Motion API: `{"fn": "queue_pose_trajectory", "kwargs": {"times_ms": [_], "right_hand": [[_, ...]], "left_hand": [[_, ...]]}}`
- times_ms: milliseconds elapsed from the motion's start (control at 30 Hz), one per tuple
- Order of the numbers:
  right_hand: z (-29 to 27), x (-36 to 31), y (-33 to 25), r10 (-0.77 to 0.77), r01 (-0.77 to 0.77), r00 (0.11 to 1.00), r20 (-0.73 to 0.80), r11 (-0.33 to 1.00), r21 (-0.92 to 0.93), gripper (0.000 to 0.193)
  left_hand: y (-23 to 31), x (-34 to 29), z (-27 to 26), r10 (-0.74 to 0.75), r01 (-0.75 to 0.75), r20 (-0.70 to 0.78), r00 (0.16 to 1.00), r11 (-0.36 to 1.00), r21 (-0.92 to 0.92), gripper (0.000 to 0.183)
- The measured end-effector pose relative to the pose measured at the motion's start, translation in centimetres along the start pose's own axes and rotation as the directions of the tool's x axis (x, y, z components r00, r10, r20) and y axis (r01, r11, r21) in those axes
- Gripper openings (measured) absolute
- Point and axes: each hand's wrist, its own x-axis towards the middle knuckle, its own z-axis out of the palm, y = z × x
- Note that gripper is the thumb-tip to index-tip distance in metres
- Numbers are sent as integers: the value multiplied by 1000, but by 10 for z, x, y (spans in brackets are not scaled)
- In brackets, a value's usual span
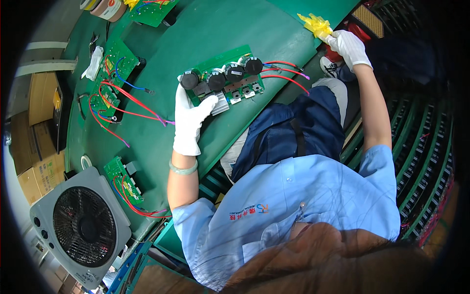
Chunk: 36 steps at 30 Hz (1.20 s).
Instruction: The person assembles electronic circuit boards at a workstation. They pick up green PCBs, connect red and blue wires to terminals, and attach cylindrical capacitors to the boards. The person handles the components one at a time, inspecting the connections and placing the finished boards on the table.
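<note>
Circuit board (223, 78) is sitting over the green desk (156, 63), extending up and right from our left grip (188, 120). We're grasping its left end with that grip, laying the thumb (209, 103) over the silver heatsink (221, 104), finger reaching beside the leftmost black capacitor (189, 80). Can't tell if we're lifting it. Wires (286, 73) are trailing off the far right end. With our right grip (350, 48) we're pinching a yellow bundle (316, 25), well apart from the board.
</note>
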Motion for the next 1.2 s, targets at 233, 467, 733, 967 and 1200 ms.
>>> {"fn": "queue_pose_trajectory", "kwargs": {"times_ms": [233,467,733,967,1200], "right_hand": [[-31,-14,13,21,-22,987,158,1000,6,66],[-18,-46,-46,-219,87,975,29,502,861,37],[18,-34,-125,-146,-112,981,130,128,985,32],[20,-33,-121,-168,-183,968,188,44,982,27],[27,-26,-110,-20,-75,997,73,-270,960,34]], "left_hand": [[-2,-1,-2,-18,18,5,1000,999,-32,76],[-5,-1,-7,-48,48,4,999,999,-10,80],[-7,0,-8,-71,71,9,997,997,-35,84],[-13,-5,-7,-73,71,-19,997,991,-110,85],[-4,-8,-9,42,-79,-149,988,964,-253,89]]}}
